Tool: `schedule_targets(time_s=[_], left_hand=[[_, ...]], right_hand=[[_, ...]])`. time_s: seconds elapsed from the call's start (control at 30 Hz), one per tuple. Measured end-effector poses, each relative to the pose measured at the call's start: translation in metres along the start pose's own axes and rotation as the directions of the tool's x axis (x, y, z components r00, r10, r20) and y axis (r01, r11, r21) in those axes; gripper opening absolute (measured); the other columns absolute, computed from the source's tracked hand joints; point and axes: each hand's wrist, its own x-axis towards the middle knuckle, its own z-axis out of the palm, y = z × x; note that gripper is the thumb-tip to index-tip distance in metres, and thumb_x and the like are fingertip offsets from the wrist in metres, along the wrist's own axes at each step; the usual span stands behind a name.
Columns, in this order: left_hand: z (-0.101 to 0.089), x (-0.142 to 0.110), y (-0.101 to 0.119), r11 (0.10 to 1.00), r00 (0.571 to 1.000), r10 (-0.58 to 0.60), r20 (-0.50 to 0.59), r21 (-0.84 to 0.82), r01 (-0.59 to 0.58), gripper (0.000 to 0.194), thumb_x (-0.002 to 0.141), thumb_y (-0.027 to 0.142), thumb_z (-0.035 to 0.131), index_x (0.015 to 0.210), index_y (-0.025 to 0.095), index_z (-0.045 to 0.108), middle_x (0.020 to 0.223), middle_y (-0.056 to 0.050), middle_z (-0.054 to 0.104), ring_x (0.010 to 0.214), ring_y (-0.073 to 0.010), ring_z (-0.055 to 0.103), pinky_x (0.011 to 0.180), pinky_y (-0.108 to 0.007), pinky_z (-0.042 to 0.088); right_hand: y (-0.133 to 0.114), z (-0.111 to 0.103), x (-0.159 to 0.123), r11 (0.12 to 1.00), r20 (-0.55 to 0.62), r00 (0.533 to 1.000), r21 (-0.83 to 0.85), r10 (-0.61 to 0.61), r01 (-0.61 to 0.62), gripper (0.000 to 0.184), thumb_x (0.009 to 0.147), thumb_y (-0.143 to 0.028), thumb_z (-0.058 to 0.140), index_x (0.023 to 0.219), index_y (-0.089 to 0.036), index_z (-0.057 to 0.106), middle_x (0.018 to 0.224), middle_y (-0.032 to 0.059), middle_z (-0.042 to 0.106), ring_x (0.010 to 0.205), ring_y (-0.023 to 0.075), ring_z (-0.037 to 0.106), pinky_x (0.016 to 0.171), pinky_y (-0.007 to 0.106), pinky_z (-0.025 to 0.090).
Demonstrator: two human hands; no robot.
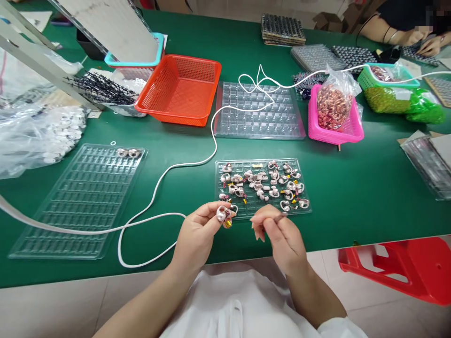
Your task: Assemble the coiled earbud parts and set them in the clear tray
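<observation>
My left hand [197,230] pinches a pearly white earbud shell [222,214] between thumb and fingers; a small gold piece [228,224] hangs beneath it. To its right, my right hand [282,234] is closed, with the tip of a thin dark object [280,217] showing by the thumb; its kind is hidden. Just beyond both hands lies a clear compartment tray [246,163], holding many similar shells, some with gold and reddish bits attached. Another clear tray [81,197] on the left carries two round earbud parts [128,153] at its far corner.
A white cable [169,168] winds across the green table [183,141]. Farther back are an orange basket [179,94], an empty-looking clear tray [260,122] and a pink basket [336,134] with a bag of copper-coloured rings. A co-worker's hands [423,44] are at far right; a red stool [419,267] stands below.
</observation>
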Motion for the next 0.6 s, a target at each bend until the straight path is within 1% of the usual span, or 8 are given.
schedule_targets(time_s=[0.07,0.1,0.17,0.23,0.3,0.4,0.47,0.6], left_hand=[[0.0,-0.002,-0.002,1.0,1.0,0.023,0.016,0.012,-0.023,0.022,0.077,0.037,0.084,0.091,0.022,0.08,0.08,-0.002,0.076,0.078,-0.0136,0.067,0.071,-0.018,0.052],[0.0,-0.003,-0.004,0.999,0.999,0.035,0.025,0.025,-0.036,0.021,0.078,0.037,0.084,0.092,0.022,0.08,0.082,-0.002,0.075,0.079,-0.0138,0.067,0.072,-0.019,0.052],[-0.001,-0.006,-0.005,0.996,0.997,0.066,0.044,0.062,-0.069,0.019,0.08,0.036,0.082,0.094,0.023,0.08,0.085,-0.002,0.074,0.08,-0.0137,0.066,0.073,-0.019,0.052],[-0.001,-0.008,-0.005,0.986,0.991,0.12,0.066,0.107,-0.127,0.017,0.083,0.035,0.079,0.095,0.023,0.079,0.088,-0.002,0.071,0.08,-0.0134,0.064,0.072,-0.02,0.051],[-0.001,-0.011,-0.004,0.962,0.974,0.206,0.096,0.164,-0.22,0.013,0.087,0.032,0.075,0.097,0.024,0.079,0.089,-0.002,0.068,0.081,-0.0137,0.062,0.073,-0.021,0.05],[0.001,-0.013,-0.001,0.904,0.94,0.313,0.135,0.259,-0.339,0.011,0.09,0.028,0.07,0.098,0.024,0.078,0.092,-0.003,0.067,0.085,-0.0158,0.062,0.076,-0.023,0.05],[0.002,-0.014,0.0,0.884,0.931,0.333,0.15,0.295,-0.364,0.012,0.091,0.026,0.069,0.099,0.024,0.077,0.093,-0.004,0.066,0.086,-0.0173,0.063,0.078,-0.026,0.05],[0.001,-0.014,-0.001,0.89,0.944,0.301,0.136,0.314,-0.33,0.012,0.091,0.027,0.068,0.099,0.024,0.077,0.092,-0.004,0.066,0.084,-0.0178,0.063,0.076,-0.027,0.051]], right_hand=[[0.006,0.005,0.003,0.988,0.043,0.987,0.003,0.153,-0.154,0.024,0.103,-0.033,0.05,0.102,-0.022,0.071,0.083,0.0026,0.059,0.064,0.0117,0.052,0.058,0.027,0.041],[0.009,0.008,0.004,0.969,0.07,0.969,0.052,0.237,-0.241,0.024,0.1,-0.037,0.054,0.1,-0.021,0.072,0.08,0.0017,0.058,0.06,0.0103,0.048,0.054,0.026,0.038],[0.016,0.014,0.008,0.887,0.148,0.912,0.215,0.384,-0.408,0.029,0.095,-0.045,0.061,0.095,-0.018,0.071,0.073,0.0002,0.056,0.051,0.008,0.042,0.046,0.023,0.03],[0.021,0.02,0.011,0.783,0.221,0.857,0.349,0.466,-0.515,0.033,0.088,-0.049,0.068,0.091,-0.016,0.07,0.069,-0.0006,0.055,0.047,0.0063,0.038,0.042,0.022,0.023],[0.024,0.024,0.012,0.74,0.244,0.841,0.4,0.483,-0.541,0.032,0.083,-0.047,0.074,0.088,-0.016,0.069,0.066,-0.0021,0.054,0.046,0.0055,0.037,0.041,0.021,0.022],[0.024,0.028,0.012,0.784,0.208,0.873,0.383,0.442,-0.489,0.027,0.079,-0.04,0.079,0.086,-0.016,0.068,0.059,-0.0053,0.05,0.046,0.0055,0.038,0.043,0.02,0.027],[0.023,0.029,0.012,0.807,0.203,0.88,0.352,0.429,-0.475,0.023,0.08,-0.036,0.079,0.085,-0.016,0.068,0.057,-0.006,0.05,0.046,0.006,0.04,0.044,0.021,0.03],[0.022,0.028,0.013,0.795,0.224,0.867,0.346,0.446,-0.498,0.024,0.079,-0.037,0.079,0.078,-0.016,0.068,0.057,-0.0045,0.054,0.045,0.0067,0.042,0.043,0.021,0.031]])
